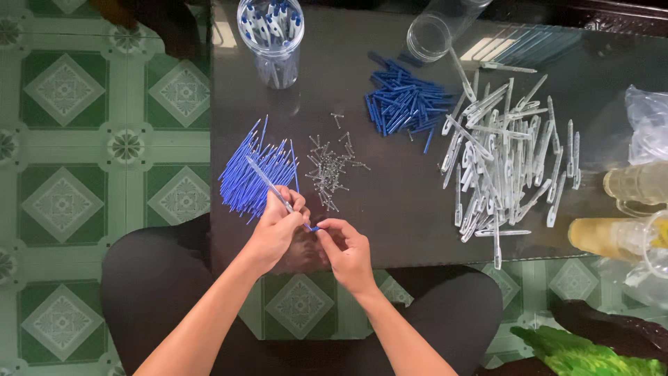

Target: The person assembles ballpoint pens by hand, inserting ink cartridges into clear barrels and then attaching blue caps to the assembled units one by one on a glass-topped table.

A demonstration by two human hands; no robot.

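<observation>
Our left hand [275, 226] is closed around a clear pen barrel [270, 185] that slants up and away from the fingers toward the blue refills. Our right hand [348, 247] pinches a small blue part [314, 228] at the barrel's lower end; the part is mostly covered by our fingertips, so we cannot tell its shape. Both hands meet over the near edge of the dark glass table [390, 209], left of its middle.

Just beyond the left hand lies a heap of thin blue refills [254, 170], too many and too overlapped to count. To its right sits a scatter of small metal springs [330, 167], tiny and tangled, again beyond counting. Farther back, near the table's middle, is a pile of short blue caps or plugs [403, 104]; which they are we cannot make out. Toward the right edge spreads a large pile of clear pen barrels [504, 153], dozens at least.

Along the far edge we count two clear jars: one upright [273, 38] full of finished pens, one [435, 28] tilted, open-mouthed and cut off by the frame. At the right edge are two yellowish containers [637, 184] [612, 237] and a crumpled clear bag [647, 122], all partly cropped.
</observation>
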